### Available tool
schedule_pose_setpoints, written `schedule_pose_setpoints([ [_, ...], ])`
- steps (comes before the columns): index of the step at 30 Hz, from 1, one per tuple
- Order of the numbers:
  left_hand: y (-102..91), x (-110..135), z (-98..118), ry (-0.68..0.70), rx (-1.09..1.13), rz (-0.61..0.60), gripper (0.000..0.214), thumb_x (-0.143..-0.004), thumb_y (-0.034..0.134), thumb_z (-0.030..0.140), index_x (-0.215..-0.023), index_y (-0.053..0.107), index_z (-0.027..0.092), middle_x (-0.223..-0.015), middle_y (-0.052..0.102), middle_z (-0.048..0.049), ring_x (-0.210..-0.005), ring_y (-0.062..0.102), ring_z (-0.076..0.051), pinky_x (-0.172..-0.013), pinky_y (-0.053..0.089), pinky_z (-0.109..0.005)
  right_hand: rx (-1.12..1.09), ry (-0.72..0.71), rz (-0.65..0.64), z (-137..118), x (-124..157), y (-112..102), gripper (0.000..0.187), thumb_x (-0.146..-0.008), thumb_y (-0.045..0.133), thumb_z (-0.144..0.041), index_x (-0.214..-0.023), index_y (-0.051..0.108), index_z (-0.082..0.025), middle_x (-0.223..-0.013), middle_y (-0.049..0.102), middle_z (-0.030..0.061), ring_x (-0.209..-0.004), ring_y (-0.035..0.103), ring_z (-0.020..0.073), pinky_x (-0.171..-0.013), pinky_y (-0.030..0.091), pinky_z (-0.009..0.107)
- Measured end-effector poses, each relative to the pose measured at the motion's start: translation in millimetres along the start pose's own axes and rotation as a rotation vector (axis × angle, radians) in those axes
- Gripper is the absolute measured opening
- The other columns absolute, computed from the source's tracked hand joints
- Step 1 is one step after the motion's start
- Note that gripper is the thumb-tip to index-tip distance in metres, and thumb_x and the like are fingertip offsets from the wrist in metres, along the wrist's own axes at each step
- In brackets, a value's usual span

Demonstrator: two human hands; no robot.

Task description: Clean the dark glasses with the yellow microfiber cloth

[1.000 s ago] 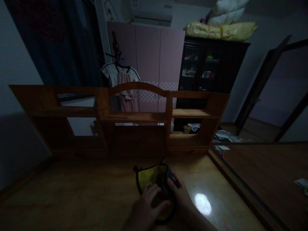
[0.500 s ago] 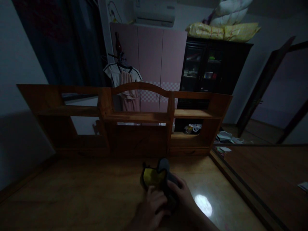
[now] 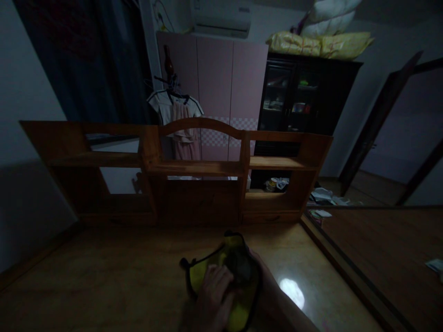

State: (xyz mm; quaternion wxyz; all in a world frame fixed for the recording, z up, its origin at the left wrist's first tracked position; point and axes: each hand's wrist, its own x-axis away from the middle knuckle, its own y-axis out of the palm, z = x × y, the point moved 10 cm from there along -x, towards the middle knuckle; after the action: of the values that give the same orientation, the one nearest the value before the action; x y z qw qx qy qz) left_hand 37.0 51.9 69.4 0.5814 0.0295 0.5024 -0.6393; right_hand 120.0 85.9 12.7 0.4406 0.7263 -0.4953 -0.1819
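A soft pouch (image 3: 240, 306) with a bright yellow inside and dark edging is spread open above the wooden tabletop, low in the middle of the head view. A greyish patch shows on its inner right part. My left hand (image 3: 216, 290) lies over the yellow side with bent fingers held together, gripping or pressing the pouch; motion smears it slightly. Behind the pouch's right edge is my right hand (image 3: 261, 272), closed on that edge, most of its fingers hidden by the fabric.
A wooden shelf unit (image 3: 194, 168) with open compartments and small drawers stands along the back of the tabletop (image 3: 121, 272). A raised wooden edge (image 3: 341, 265) runs down the right side. To the left is a white wall (image 3: 27, 193). Light reflects brightly near my right forearm.
The pouch has gone from folded, with its grey outside showing, to spread wide with its yellow inside facing me. My left hand has moved onto the inside.
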Motion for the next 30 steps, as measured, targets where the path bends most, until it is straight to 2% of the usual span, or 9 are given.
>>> schedule_pose_setpoints([
  [3,-0.5,4.7,-39.3,-0.308,0.166,0.100,0.015,-0.078,0.070,0.028,-0.090,0.065,0.022,-0.102,0.070,-0.0072,-0.099,0.063,-0.028,-0.085,0.054,-0.040,0.089,-0.131,0.017,-8.6,2.9,2.3,0.045,-0.081,0.066,-0.045,-0.116,0.064,-0.016,-0.113,0.070,0.0093,-0.106,0.064,0.0243,-0.098,0.044,0.037],
  [6,8.7,9.0,-63.8,-0.502,0.377,0.087,0.025,-0.074,0.072,0.032,-0.096,0.067,0.019,-0.103,0.070,-0.0089,-0.099,0.064,-0.028,-0.086,0.054,-0.039,0.253,-0.280,-0.007,-24.0,12.5,14.7,0.062,-0.079,0.072,-0.037,-0.135,0.048,-0.028,-0.130,0.062,0.0054,-0.116,0.059,0.0243,-0.103,0.040,0.040],
  [8,17.4,8.4,-65.6,-0.524,0.481,0.012,0.029,-0.076,0.069,0.029,-0.102,0.067,0.018,-0.107,0.069,-0.0101,-0.102,0.064,-0.028,-0.090,0.053,-0.039,0.375,-0.311,-0.022,-28.9,17.0,20.8,0.070,-0.078,0.074,-0.036,-0.139,0.041,-0.031,-0.129,0.062,0.0046,-0.117,0.058,0.0245,-0.103,0.039,0.040],
  [11,21.3,6.5,-56.5,-0.443,0.494,-0.045,0.028,-0.076,0.064,0.018,-0.104,0.068,0.018,-0.111,0.067,-0.0097,-0.106,0.061,-0.027,-0.095,0.049,-0.041,0.526,-0.354,-0.019,-34.7,19.7,19.7,0.067,-0.076,0.076,-0.034,-0.135,0.043,-0.032,-0.124,0.063,0.0028,-0.114,0.058,0.0239,-0.100,0.041,0.039],
  [16,25.3,5.7,-37.0,-0.280,0.390,-0.094,0.021,-0.073,0.059,0.006,-0.086,0.066,0.021,-0.099,0.067,-0.0055,-0.100,0.059,-0.025,-0.092,0.049,-0.040,0.569,-0.373,0.052,-33.4,14.5,-2.0,0.053,-0.079,0.073,-0.037,-0.127,0.052,-0.029,-0.115,0.066,0.0020,-0.107,0.060,0.0232,-0.095,0.045,0.035],
  [20,24.1,5.5,-32.0,-0.249,0.332,-0.069,0.020,-0.072,0.066,0.007,-0.083,0.065,0.022,-0.096,0.068,-0.0038,-0.098,0.059,-0.024,-0.091,0.049,-0.039,0.558,-0.361,0.162,-28.9,12.9,-18.6,0.044,-0.083,0.064,-0.051,-0.117,0.063,-0.024,-0.105,0.070,0.0039,-0.102,0.061,0.0244,-0.095,0.045,0.037],
  [25,28.6,11.8,-44.9,-0.390,0.428,-0.047,0.015,-0.070,0.076,0.021,-0.083,0.068,0.023,-0.099,0.070,-0.0031,-0.099,0.062,-0.026,-0.089,0.051,-0.036,0.803,-0.493,0.277,-48.9,25.3,-19.2,0.041,-0.087,0.055,-0.057,-0.101,0.073,-0.023,-0.094,0.071,0.0051,-0.097,0.061,0.0267,-0.095,0.045,0.037],
  [27,33.7,18.7,-59.0,-0.528,0.495,-0.044,0.023,-0.068,0.079,0.029,-0.087,0.070,0.022,-0.103,0.070,-0.0052,-0.103,0.062,-0.028,-0.092,0.050,-0.038,0.945,-0.580,0.277,-59.2,32.1,-9.6,0.035,-0.088,0.059,-0.050,-0.112,0.070,-0.026,-0.110,0.069,0.0052,-0.109,0.056,0.0278,-0.102,0.039,0.037],
  [30,41.2,29.3,-79.3,-0.745,0.647,-0.017,0.048,-0.065,0.081,0.040,-0.104,0.067,0.017,-0.116,0.068,-0.0111,-0.113,0.059,-0.033,-0.098,0.047,-0.042,1.150,-0.635,0.223,-61.9,37.4,11.1,0.045,-0.088,0.062,-0.040,-0.131,0.056,-0.031,-0.138,0.053,0.0043,-0.129,0.043,0.0283,-0.113,0.028,0.040],
])
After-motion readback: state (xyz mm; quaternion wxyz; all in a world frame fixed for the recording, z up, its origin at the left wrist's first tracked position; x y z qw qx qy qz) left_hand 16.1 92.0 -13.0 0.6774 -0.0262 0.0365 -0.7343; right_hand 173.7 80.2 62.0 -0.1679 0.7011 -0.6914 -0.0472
